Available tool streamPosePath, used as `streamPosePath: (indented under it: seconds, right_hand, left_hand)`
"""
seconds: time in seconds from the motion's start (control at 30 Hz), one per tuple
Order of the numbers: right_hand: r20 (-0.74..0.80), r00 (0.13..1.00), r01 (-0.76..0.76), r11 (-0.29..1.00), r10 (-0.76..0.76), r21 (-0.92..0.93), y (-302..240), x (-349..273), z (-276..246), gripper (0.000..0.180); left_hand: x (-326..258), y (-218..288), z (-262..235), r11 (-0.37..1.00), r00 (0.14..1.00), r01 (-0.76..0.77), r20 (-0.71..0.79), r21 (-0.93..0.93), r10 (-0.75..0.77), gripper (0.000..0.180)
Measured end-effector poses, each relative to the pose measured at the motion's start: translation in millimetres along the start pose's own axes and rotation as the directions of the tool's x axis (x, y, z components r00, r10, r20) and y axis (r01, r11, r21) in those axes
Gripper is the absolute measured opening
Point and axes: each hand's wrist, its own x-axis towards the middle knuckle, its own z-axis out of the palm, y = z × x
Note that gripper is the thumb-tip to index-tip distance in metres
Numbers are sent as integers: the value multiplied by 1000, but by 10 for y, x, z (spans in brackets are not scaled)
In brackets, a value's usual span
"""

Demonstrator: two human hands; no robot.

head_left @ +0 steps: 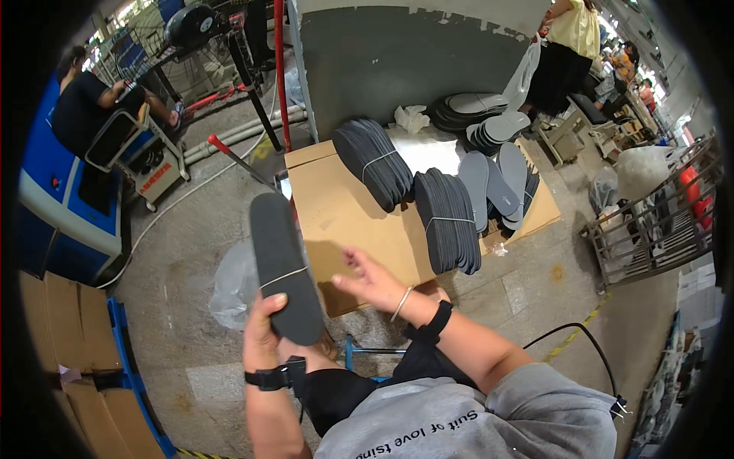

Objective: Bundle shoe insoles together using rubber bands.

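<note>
A dark grey bundle of shoe insoles (284,237), bound by a pale band, stands on end in my left hand (264,320). My left thumb presses on its top face just below the band; the other fingers are hidden behind it. To the right of the bundle, my right hand (372,281) hangs in the air with its fingers apart, holding nothing. Two more banded insole bundles, one at the back (373,164) and one nearer (447,222), lie on the cardboard (336,206). Several loose grey insoles (498,183) are on the right part of the cardboard.
Stacked insoles (468,105) and a crumpled white wad (411,118) sit against a grey panel (413,57). A clear plastic bag (235,287) is on the floor at left. Cardboard boxes (73,325), a metal rack (650,222) and a seated person (88,115) surround the spot.
</note>
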Motion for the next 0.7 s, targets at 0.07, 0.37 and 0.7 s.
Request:
streamPosePath:
  seconds: [0.07, 0.37, 0.7]
  right_hand:
    - [-161, 982, 69, 978, -101, -195, -9, 141, -295, 67]
    - [-362, 913, -165, 643, -187, -748, -20, 1345, -1321, 84]
    - [-384, 923, -369, 387, 43, -845, 191, 2066, -1476, 111]
  left_hand:
    - [94, -67, 415, 997, 999, -44, 22, 59, 43, 67]
    - [727, -815, 970, 455, 941, -32, -126, 890, 313, 112]
    - [160, -802, -2032, 655, 488, 269, -686, 706, 539, 61]
